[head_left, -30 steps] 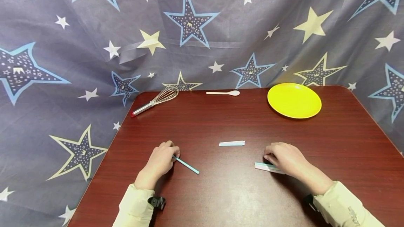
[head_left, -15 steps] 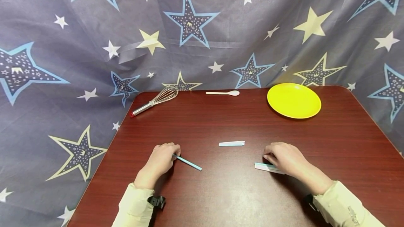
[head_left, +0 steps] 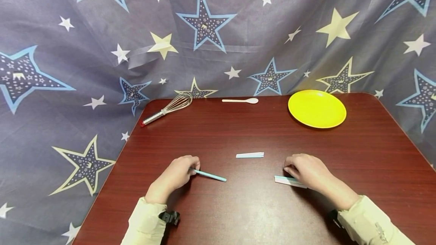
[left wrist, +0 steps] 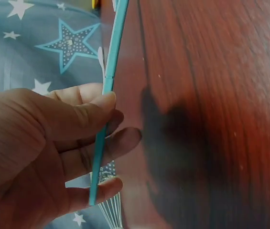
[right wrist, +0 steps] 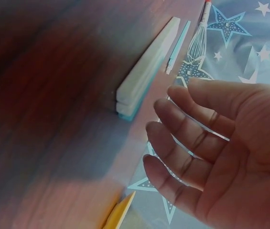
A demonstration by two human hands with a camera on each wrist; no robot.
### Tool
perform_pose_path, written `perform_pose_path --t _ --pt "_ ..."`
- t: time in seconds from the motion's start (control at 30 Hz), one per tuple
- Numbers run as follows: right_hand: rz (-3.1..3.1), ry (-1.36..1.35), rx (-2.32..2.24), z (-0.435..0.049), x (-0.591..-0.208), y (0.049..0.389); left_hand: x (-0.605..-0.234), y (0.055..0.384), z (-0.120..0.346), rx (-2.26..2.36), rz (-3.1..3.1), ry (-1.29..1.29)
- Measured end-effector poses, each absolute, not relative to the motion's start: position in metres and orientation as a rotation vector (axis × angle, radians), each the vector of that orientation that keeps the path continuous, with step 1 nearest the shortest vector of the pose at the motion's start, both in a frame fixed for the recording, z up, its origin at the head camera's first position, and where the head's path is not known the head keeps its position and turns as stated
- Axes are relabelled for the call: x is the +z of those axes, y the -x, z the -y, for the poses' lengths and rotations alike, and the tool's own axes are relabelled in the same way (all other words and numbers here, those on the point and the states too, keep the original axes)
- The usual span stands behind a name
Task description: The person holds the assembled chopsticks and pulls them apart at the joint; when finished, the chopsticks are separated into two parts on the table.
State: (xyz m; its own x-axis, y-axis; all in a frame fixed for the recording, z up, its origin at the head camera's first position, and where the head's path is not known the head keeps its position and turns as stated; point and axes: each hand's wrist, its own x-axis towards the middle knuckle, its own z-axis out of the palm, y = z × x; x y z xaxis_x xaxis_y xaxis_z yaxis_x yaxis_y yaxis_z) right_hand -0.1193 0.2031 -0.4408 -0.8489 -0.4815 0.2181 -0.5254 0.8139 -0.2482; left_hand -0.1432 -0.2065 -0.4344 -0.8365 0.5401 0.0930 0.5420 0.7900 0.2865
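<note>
A slim teal chopstick (head_left: 212,177), thicker along one half with a step midway, is pinched between the thumb and fingers of my left hand (head_left: 178,171). In the left wrist view the chopstick (left wrist: 117,36) slants upward past the thumb, its thin end by the little finger. My right hand (head_left: 311,169) rests over the table with loosely bent fingers and holds nothing. Close beside it lies a small group of white and teal chopsticks (head_left: 287,180); the right wrist view shows these chopsticks (right wrist: 146,74) just off the fingertips. Several white and pale blue chopsticks (head_left: 250,155) lie mid-table.
Along the back of the brown table (head_left: 218,131) are a whisk (head_left: 168,108) at left, a white spoon (head_left: 240,100) in the middle and a yellow plate (head_left: 317,109) at right. A star-patterned cloth (head_left: 218,67) hangs right behind the table.
My left hand has shifted slightly to the right with the chopstick, whose far end has swung right and up. The right hand and the chopsticks on the table stay in place.
</note>
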Motion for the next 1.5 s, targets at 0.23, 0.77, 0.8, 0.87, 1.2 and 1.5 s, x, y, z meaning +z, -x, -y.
perform_pose_path --t 0.23,0.77,0.8,0.87,1.2,1.5 --pt "2.856 -0.791 0.458 -0.202 -0.44 0.118 -0.43 0.142 0.2 -0.632 2.979 0.957" --pt "2.847 -0.784 0.47 -0.2 -0.44 0.117 -0.431 0.142 0.175 -0.723 2.902 0.959" --pt "2.843 -0.785 0.471 -0.2 -0.44 0.117 -0.432 0.142 0.172 -0.72 2.891 0.966" --pt "2.835 -0.783 0.473 -0.2 -0.44 0.117 -0.432 0.142 0.168 -0.717 2.871 0.977" --pt "2.835 -0.771 0.499 -0.197 -0.44 0.115 -0.436 0.14 0.147 -0.688 2.833 1.018" --pt "2.825 -0.766 0.5 -0.195 -0.439 0.116 -0.438 0.137 0.132 -0.625 2.811 1.06"
